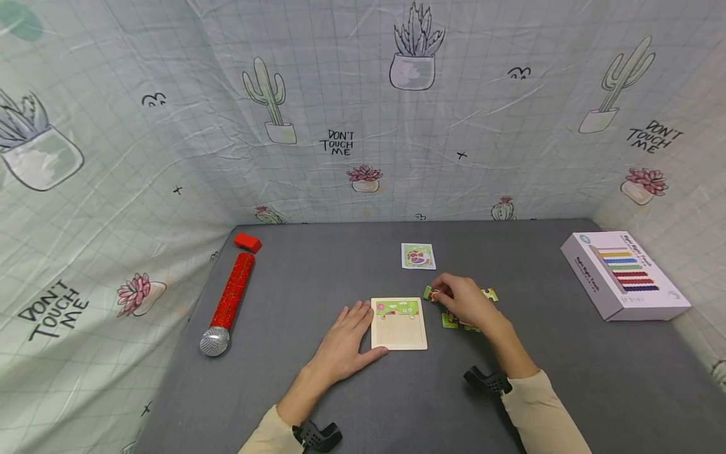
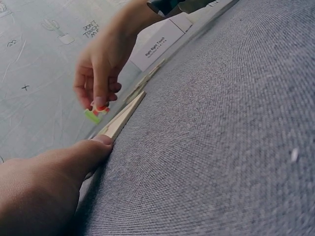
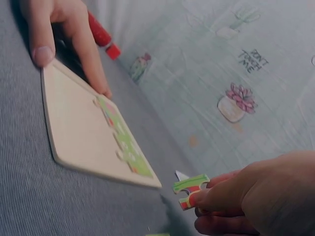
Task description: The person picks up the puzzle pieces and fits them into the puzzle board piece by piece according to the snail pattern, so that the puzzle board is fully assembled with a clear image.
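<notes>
A light wooden puzzle board [image 1: 397, 334] lies flat on the grey table. A strip of joined green puzzle pieces [image 3: 129, 147] fills its far edge, and the rest of its bed is bare wood. My left hand [image 1: 346, 343] rests at the board's left side, fingers extended, thumb touching the near left corner. Just right of the board, my right hand [image 1: 467, 302] pinches a green and red puzzle piece [image 3: 190, 183] between thumb and fingers, held above the table. Beneath and beside that hand lie several loose puzzle pieces [image 1: 450, 321], partly hidden by it.
Behind the board lies a small picture card [image 1: 418, 256]. A red glittery microphone [image 1: 232, 296] and a red block [image 1: 247, 243] are at the left. At the right sits a white box [image 1: 612, 290]. A printed cloth [image 1: 374, 113] hangs along the table's back and sides.
</notes>
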`<state>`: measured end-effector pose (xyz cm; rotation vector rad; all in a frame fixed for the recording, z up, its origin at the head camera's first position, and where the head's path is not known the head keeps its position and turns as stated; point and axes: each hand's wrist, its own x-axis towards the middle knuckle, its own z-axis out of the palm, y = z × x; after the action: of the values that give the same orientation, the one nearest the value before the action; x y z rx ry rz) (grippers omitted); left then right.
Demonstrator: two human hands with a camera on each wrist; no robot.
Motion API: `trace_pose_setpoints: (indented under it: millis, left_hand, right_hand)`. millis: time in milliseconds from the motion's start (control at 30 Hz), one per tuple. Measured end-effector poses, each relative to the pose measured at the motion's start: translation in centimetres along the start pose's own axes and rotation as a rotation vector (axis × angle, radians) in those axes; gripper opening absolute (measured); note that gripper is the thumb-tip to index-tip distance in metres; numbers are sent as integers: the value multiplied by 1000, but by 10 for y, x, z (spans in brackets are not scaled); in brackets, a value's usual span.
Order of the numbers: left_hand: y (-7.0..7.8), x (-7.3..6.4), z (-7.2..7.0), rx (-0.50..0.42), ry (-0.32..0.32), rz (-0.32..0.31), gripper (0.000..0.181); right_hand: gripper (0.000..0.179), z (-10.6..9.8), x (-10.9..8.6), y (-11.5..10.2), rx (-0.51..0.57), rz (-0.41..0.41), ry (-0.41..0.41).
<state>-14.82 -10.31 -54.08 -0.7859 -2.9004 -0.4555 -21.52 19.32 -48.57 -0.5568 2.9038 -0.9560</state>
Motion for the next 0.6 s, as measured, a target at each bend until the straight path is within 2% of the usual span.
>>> trace_pose_setpoints:
  millis: [333,600]
  left_hand:
    - [0,0,0,-10,2,3,86]
    - [-1,0,0,-21,5,4,86]
  right_hand:
    - [14,7,5,-22,51,-90,-14]
    - [13,16,11,-37,68,-109,-39]
